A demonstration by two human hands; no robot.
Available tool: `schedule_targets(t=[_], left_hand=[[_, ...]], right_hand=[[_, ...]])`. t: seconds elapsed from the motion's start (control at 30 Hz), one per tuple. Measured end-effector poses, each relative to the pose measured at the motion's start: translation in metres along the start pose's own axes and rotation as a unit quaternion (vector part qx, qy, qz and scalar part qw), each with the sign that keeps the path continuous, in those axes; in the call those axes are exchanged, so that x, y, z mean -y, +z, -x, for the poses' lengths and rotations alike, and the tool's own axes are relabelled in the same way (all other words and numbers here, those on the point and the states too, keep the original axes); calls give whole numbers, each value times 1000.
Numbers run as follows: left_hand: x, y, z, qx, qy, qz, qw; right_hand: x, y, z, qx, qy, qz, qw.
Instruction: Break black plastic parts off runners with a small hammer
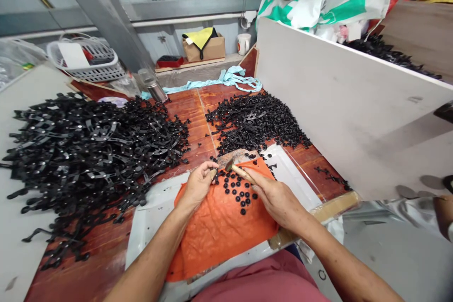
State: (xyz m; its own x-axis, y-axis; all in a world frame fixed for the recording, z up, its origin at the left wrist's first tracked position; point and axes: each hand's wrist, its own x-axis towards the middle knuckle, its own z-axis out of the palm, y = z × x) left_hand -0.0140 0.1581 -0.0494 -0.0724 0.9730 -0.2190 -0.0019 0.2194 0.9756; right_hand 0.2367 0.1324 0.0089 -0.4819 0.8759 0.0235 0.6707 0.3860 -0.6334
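My right hand (273, 197) is wrapped round the wooden handle of a small hammer (243, 173). The hammer's dark head is over the far edge of an orange cloth (212, 236), close to my left fingers. My left hand (200, 180) is closed in a pinch on a small black part (216, 177), mostly hidden by the fingertips. Several small round black caps (238, 189) lie loose on the cloth between my hands. Just past the hammer head shows a stone block (238, 155), partly covered by the cloth.
A large heap of black jointed parts (92, 146) spreads on the left. A smaller heap of black pieces (260, 120) lies ahead on the reddish table (193, 108). A grey panel (339, 104) stands along the right. Behind are a steel cup (153, 85) and a white basket (87, 59).
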Motion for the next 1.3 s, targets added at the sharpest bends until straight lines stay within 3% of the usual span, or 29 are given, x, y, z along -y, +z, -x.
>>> schedule_targets(t=[0.3, 0.43, 0.6, 0.77, 0.87, 1.0, 1.13, 1.3], left_hand=[[5, 0, 0, -33, 40, -125, 991], [4, 2, 0, -36, 53, -144, 988], [4, 2, 0, -47, 67, -162, 983], [6, 0, -1, -42, 62, -193, 978], [7, -1, -2, -35, 62, -202, 977], [7, -1, -2, -41, 65, -222, 972], [6, -1, -1, -38, 74, -245, 966], [10, -1, -4, -35, 82, -229, 969]], right_hand=[[1, -1, 0, 28, 2, -3, 1000], [3, 4, -4, 5, -8, 3, 1000], [4, 10, -10, 18, -11, 76, 997], [3, 12, -9, -36, -23, 66, 997], [1, 15, -8, 5, -23, 107, 994], [0, 17, -9, -21, -34, 83, 996], [1, 17, -10, 23, -14, 126, 992], [4, 14, -15, 16, 0, 123, 992]])
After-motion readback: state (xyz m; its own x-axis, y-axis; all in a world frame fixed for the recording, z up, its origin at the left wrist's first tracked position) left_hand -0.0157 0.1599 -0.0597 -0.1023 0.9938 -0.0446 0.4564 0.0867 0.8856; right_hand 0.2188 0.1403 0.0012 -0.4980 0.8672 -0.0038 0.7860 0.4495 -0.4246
